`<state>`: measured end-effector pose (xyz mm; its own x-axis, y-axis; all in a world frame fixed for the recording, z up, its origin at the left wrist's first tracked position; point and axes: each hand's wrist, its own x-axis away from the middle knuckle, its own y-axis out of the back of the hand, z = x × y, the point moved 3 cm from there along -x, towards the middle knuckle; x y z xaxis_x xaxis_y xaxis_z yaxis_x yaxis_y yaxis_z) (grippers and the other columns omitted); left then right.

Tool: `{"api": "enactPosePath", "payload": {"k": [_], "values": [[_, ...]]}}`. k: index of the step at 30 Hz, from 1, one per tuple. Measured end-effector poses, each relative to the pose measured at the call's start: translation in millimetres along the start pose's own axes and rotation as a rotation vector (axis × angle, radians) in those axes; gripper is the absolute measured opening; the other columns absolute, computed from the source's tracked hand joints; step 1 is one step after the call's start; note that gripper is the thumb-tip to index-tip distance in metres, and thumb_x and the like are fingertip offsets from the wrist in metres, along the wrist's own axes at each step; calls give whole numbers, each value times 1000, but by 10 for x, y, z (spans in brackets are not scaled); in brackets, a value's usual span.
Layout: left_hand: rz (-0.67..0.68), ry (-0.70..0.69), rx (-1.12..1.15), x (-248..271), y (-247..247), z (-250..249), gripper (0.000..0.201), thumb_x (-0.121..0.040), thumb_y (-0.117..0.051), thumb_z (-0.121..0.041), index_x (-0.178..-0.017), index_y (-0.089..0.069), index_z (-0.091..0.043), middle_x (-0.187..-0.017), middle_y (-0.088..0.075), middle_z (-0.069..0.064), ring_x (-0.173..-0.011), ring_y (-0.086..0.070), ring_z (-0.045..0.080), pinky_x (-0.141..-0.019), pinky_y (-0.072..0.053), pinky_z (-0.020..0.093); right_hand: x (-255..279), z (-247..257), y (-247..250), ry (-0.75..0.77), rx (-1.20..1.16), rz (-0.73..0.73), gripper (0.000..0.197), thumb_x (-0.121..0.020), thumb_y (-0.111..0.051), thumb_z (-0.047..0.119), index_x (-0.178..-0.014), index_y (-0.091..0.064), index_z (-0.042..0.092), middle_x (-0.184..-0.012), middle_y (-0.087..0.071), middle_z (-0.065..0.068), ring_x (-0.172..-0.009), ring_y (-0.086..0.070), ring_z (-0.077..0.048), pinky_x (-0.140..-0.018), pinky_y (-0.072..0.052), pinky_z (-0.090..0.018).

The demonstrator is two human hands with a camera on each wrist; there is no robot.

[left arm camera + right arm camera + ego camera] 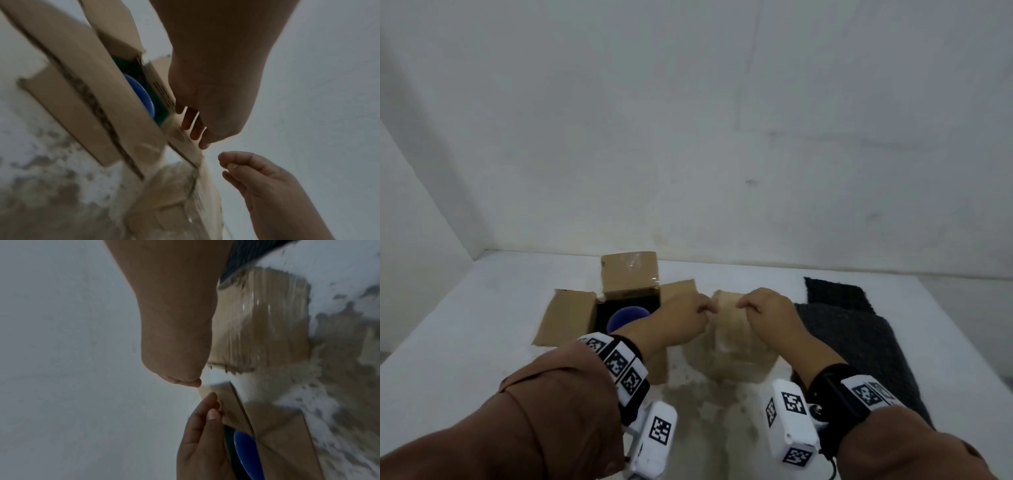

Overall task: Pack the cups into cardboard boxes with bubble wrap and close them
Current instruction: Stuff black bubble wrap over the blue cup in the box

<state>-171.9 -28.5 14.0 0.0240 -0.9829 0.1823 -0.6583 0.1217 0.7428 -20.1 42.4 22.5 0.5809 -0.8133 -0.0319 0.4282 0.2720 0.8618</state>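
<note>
Surface: white table (465,342), top worn through to mottled brown patches near the person.
Room: plain white walls meeting in a corner at far left.
Open box (571,318): brown cardboard, 4 flaps spread out, dark lining inside; stands left of centre.
Cup (628,317): blue, inside the open box, only its rounded top visible.
Second box (736,339): brown cardboard, blurred, just right of the open box, shiny tape on 1 side.
Bubble wrap (859,329): dark sheet lying flat at right.
Left hand (685,315): fingers curled, pinching the second box's top edge.
Right hand (767,308): fingers curled, gripping the same edge, close beside the left.
</note>
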Motion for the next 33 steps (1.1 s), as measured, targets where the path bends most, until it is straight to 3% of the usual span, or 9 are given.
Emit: {"api": "enactPosePath", "payload": {"k": [6, 10, 13, 16, 19, 22, 25, 29, 33], "values": [[-13, -67, 189, -416, -744, -846, 28, -97, -43, -12, -116, -64, -14, -127, -59, 6, -114, -55, 20, -92, -41, 24, 571, -1319, 286, -433, 28, 33, 27, -88, -50, 9, -106, -69, 14, -123, -64, -9, -114, -57, -25, -96, -41, -26], [152, -2, 258, -572, -1402, -1159, 30, -98, -40, -13, -119, -61, -13, -128, -58, 6, -118, -54, 22, -94, -42, 26, 929, -1858, 128, -510, 108, 204, 32, -86, -53, 9, -116, -65, 12, -127, -60, -12, -116, -56, -26, -96, -40, -24], [223, 196, 268, -648, -1797, -1130, 18, -93, -44, -9, -88, -62, -13, -96, -60, 7, -84, -58, 19, -86, -50, 33, 1071, -1976, -30, -465, 40, 276, 31, -85, -51, 3, -112, -65, 4, -123, -59, -14, -111, -56, -26, -92, -43, -24], [144, 411, 405, -694, -2002, -1038, 30, -91, -46, -7, -66, -42, -22, -72, -47, -4, -63, -48, 8, -64, -49, 23, 1089, -2019, -122, -436, 33, 278, 29, -88, -50, 3, -113, -64, 1, -123, -55, -13, -111, -54, -26, -91, -42, -23], [144, 496, 621, -703, -2098, -1033, 13, -92, -50, -10, -84, -59, -7, -91, -63, 14, -82, -60, 27, -65, -48, 28, 1046, -2034, -161, -411, 20, 274, 25, -85, -49, 5, -102, -67, 3, -116, -58, -15, -102, -58, -27, -81, -46, -22], [89, 483, 750, -699, -2121, -1042, 30, -90, -60, -19, -112, -59, 1, -111, -65, 20, -95, -63, 31, -75, -56, 35, 1007, -2057, -164, -400, 23, 270, 27, -84, -49, 6, -101, -69, 3, -113, -61, -15, -97, -61, -27, -79, -49, -24], [21, 421, 597, -710, -2059, -1045, 23, -86, -64, -20, -102, -52, -9, -102, -60, 10, -100, -59, 28, -87, -52, 38, 988, -2063, -134, -409, 26, 265, 30, -85, -47, 6, -106, -68, 5, -117, -62, -14, -101, -61, -27, -84, -50, -26], [37, 408, 789, -694, -1895, -1150, 13, -90, -60, -19, -82, -50, -18, -91, -57, 8, -86, -56, 24, -78, -51, 37, 976, -2080, 83, -518, -52, 109, 27, -90, -48, 11, -111, -65, 9, -116, -64, -13, -101, -60, -26, -81, -45, -25], [-6, 313, 1146, -603, -1474, -1350, 22, -91, -52, -11, -71, -44, -16, -77, -54, 8, -68, -54, 19, -55, -43, 25, 920, -2184, 322, -674, -249, -158, 22, -91, -50, 33, -83, -57, 14, -85, -59, -13, -70, -50, -22, -64, -35, -29]]}}
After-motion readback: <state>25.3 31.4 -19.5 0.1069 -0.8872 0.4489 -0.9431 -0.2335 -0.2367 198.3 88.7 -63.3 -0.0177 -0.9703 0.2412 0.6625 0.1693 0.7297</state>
